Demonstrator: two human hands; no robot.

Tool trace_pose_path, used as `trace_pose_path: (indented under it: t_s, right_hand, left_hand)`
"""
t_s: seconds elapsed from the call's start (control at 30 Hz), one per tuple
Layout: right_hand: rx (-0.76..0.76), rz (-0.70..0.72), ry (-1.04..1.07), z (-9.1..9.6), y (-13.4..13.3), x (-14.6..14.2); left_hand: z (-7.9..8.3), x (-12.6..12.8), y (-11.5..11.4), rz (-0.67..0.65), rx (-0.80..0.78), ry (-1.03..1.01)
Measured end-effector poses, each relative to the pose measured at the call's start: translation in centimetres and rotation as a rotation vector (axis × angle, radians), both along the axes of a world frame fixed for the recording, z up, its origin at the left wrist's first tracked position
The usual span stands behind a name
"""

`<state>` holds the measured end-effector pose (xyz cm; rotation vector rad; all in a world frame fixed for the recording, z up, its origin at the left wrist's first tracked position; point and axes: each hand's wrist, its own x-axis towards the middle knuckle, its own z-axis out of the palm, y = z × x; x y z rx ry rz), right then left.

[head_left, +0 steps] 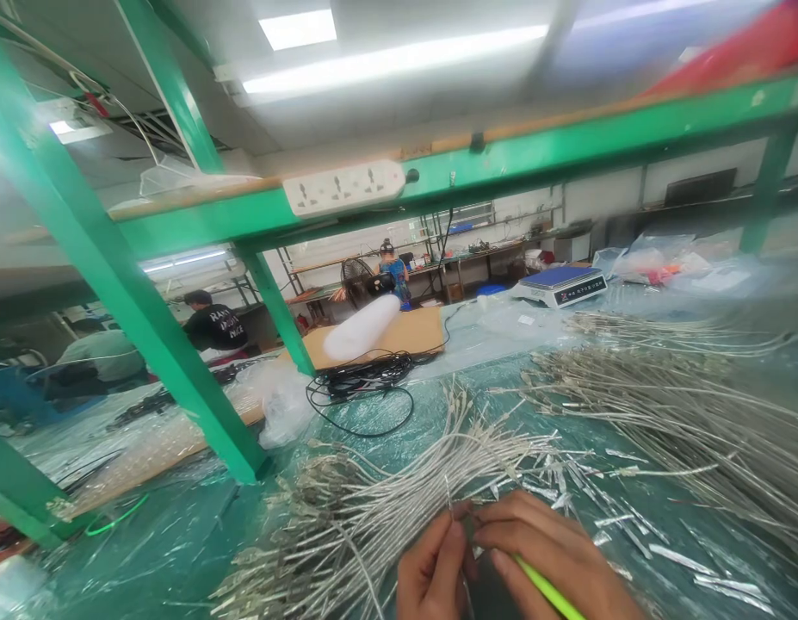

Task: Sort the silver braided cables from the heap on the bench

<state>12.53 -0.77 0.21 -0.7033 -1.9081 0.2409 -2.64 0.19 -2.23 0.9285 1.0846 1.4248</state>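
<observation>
My left hand (434, 564) is at the lower middle, its thumb and finger pinching a thin silvery cable (448, 492) whose end sticks up. Close beside it, my right hand (557, 551) has its fingertips near the same cable. A slim yellow-green tool (547, 590) runs under the right fingers; its working end is hidden, so I cannot tell its exact kind. Behind and left of my hands lies a large bundle of silvery cables (399, 491) with connector ends. Strips of silvery scrap (683, 560) are scattered to the right.
A second cable pile (663, 405) covers the right side. Behind it are a scale (559, 284) and plastic bags (663, 263). A black cable coil (373, 375) lies farther back. Green posts (153, 301) and a beam with a power strip (343, 188) frame the bench. People work beyond.
</observation>
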Motion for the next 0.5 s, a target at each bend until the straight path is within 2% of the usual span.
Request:
trace_pose_path:
  t_s: [0.2,0.3,0.5]
  right_hand:
    - [-0.029,0.025,-0.007,1.2,-0.6,0.4]
    - [-0.037,0.039,-0.031,1.1,-0.5,0.3]
    - [-0.051,0.023,-0.030,1.1,-0.6,0.4]
  left_hand:
    - [-0.3,-0.2,0.0,-0.011,-0.004,0.033]
    - [0.2,0.0,-0.2,0.028,0.032,0.027]
    - [1.6,0.2,-0.6,0.059,0.078,0.175]
